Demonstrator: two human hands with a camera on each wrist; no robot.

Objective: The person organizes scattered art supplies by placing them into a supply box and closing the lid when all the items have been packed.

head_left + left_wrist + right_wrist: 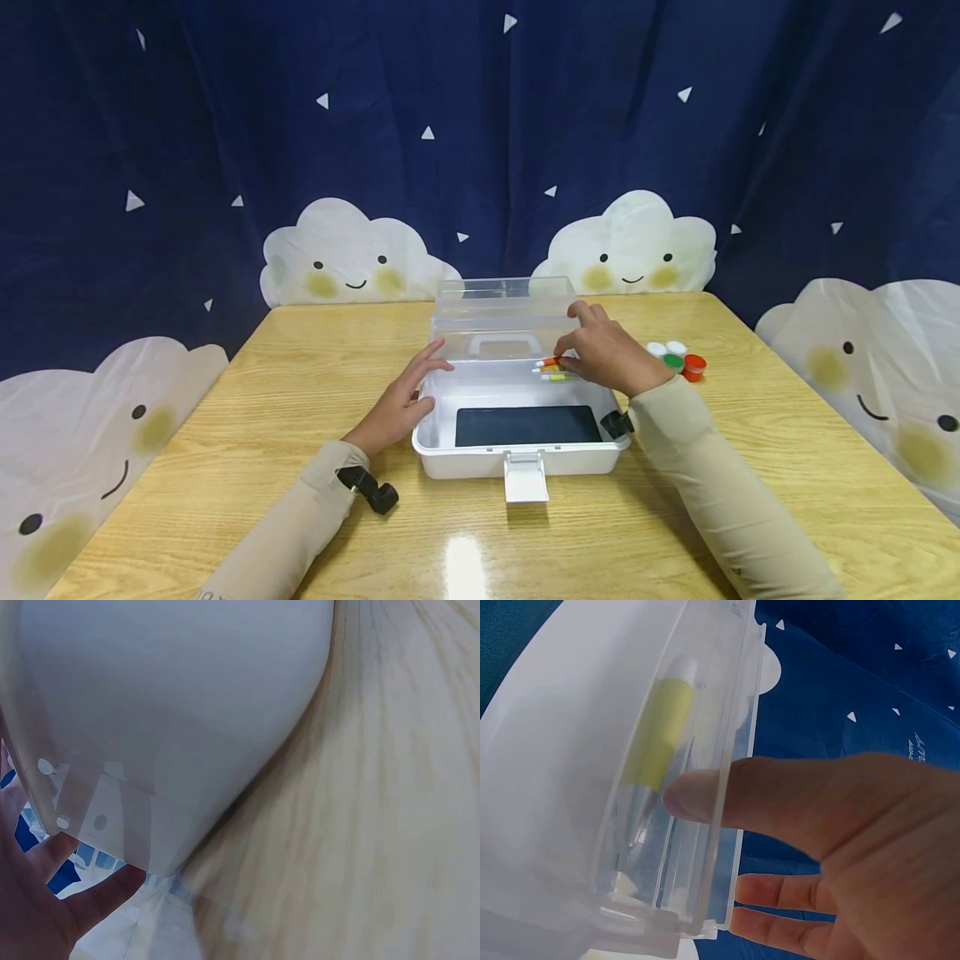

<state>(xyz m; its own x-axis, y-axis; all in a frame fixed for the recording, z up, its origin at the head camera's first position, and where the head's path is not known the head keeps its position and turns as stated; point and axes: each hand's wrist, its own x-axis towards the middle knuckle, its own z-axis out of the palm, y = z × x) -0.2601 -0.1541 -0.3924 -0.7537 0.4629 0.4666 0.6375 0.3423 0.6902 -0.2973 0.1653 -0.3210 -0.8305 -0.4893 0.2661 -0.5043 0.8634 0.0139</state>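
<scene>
A white plastic box [517, 460] stands on the table with its transparent lid [502, 302] raised. My left hand [401, 408] is at the box's left side, fingers spread and fairly straight; in the left wrist view, fingertips [127, 881] touch near its corner. My right hand [603, 354] grips the wall of a clear tray [739, 750] at the box's back right, thumb inside and other fingers behind the wall. Beside the thumb lies a yellow pen-like stick [658, 735] with white and silvery ends. Orange and yellow sticks [557, 377] show by that hand in the head view.
A dark flat panel [525, 425] lies inside the box, and its white latch flap [525, 481] hangs down in front. Small paint pots stand to the right, including a red one [694, 367] and a green one [673, 362]. A dark blue curtain [480, 125] hangs behind the table.
</scene>
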